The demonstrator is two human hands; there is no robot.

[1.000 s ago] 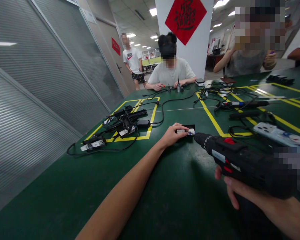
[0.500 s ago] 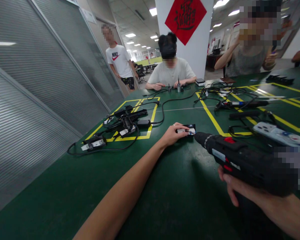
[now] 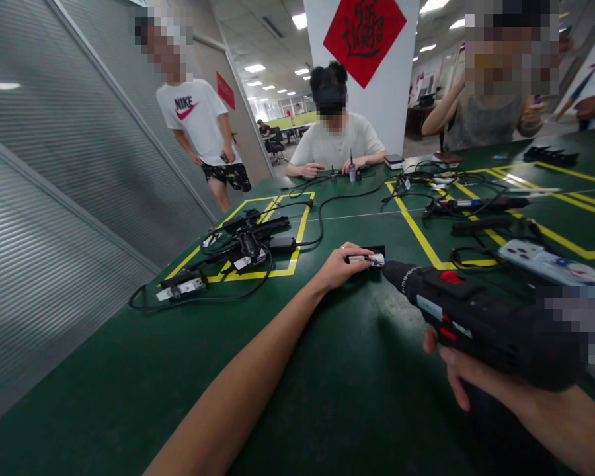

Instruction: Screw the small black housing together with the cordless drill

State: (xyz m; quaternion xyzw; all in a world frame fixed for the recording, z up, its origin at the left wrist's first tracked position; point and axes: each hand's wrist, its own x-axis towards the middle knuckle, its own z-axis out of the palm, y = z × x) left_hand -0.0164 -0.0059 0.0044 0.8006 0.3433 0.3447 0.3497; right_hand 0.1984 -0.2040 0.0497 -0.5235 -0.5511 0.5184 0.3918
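Note:
My right hand (image 3: 476, 370) grips the handle of a black power drill (image 3: 476, 324) with red switches, its chuck pointing left. The chuck's tip comes right up to the right end of a small black-and-white part (image 3: 377, 259) lying on the green table (image 3: 357, 370). My left hand (image 3: 344, 266) is closed on the left side of that part and holds it against the table. The fingers hide much of it, so I cannot tell its exact kind. Whether the bit touches the part is too small to make out.
To the left, black devices and cables (image 3: 250, 241) lie in a yellow-taped area. A white power strip (image 3: 550, 261) is at the right, near more cables (image 3: 456, 178). Across the table sits a person in a headset (image 3: 334, 139); another person (image 3: 198, 125) is at the left.
The person at the left has come closer and further left. My hands, the drill and the small part hold nearly the same positions; the whole view has shifted slightly.

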